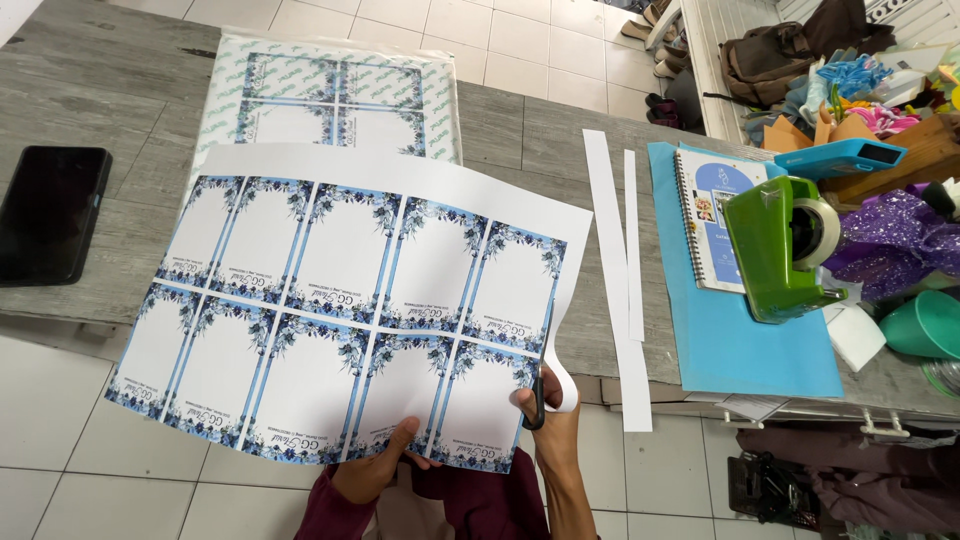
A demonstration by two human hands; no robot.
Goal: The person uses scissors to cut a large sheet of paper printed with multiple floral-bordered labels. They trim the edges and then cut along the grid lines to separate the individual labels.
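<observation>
The left hand (375,470) pinches the near edge of a large printed sheet (340,310), thumb on top, fingers hidden underneath. The sheet carries ten white cards with blue flower borders, in two rows of five, and is held out over the near edge of the bench (140,120), partly above the tiled floor (60,430). Just to the right, the right hand (555,420) is closed round the handles of scissors (540,385). The blades point away from the person and run up the sheet's right margin, where a cut strip curls down beside the hand.

Past the sheet's right edge, two long white paper strips (612,260) lie side by side on the bench. Right of them is a blue mat (740,350) holding a spiral notebook (712,220) and a green tape dispenser (785,245). A teal bowl (925,325) sits at the right edge, with purple glitter wrap (890,240) behind it.

At the left edge lies a dark phone (50,210). Beyond the held sheet, a wrapped pack of similar prints (330,95) rests near the far edge. Bags and craft clutter fill the far right corner.
</observation>
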